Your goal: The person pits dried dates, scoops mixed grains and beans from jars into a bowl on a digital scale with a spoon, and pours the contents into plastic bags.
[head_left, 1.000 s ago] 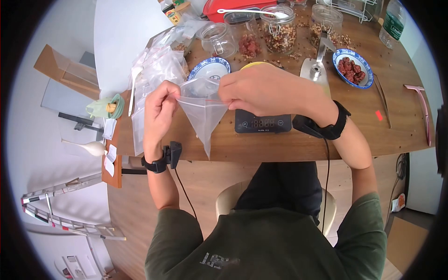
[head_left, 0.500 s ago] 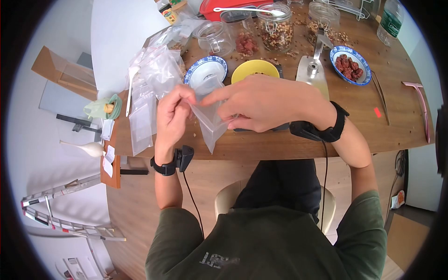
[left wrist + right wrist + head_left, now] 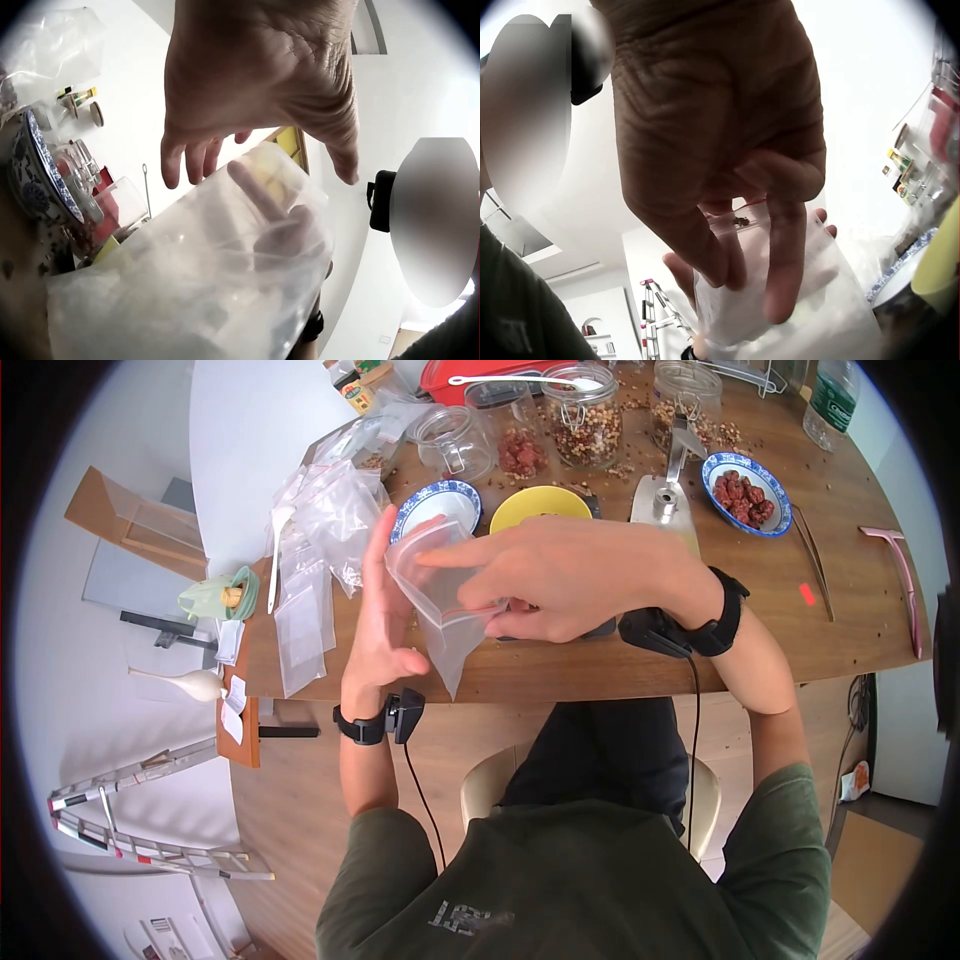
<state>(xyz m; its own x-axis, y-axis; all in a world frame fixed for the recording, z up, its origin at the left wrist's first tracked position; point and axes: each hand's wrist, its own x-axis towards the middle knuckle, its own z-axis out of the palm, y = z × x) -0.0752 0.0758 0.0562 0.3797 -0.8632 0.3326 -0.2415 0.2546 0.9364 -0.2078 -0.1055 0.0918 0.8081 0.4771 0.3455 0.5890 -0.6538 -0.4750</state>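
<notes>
A clear zip-top plastic bag (image 3: 452,650) hangs over the table's front edge with its mouth spread. My right hand (image 3: 580,575) pinches the bag's rim between thumb and curled fingers, while its index finger stretches across the mouth. That finger shows through the plastic in the left wrist view, where the bag (image 3: 180,292) fills the lower middle. On the bag's left side is my left hand (image 3: 378,620), fingers straight and thumb spread apart. Behind the hands are a blue-and-white bowl (image 3: 462,493) and a yellow bowl (image 3: 540,503), the latter partly hidden by my right hand.
More plastic bags (image 3: 335,510) and a white spoon (image 3: 275,560) lie at the left. Glass jars (image 3: 583,425) with mixed grains stand at the back. Rightward are a metal sealing tool (image 3: 655,505), a bowl of dried red fruit (image 3: 782,520), tweezers (image 3: 815,565) and a pink razor-shaped tool (image 3: 908,595).
My left hand has let go of the bag's rim and straightened its fingers. My right hand has kept its grip, moved slightly down, and its index finger has extended over the bag's mouth.
</notes>
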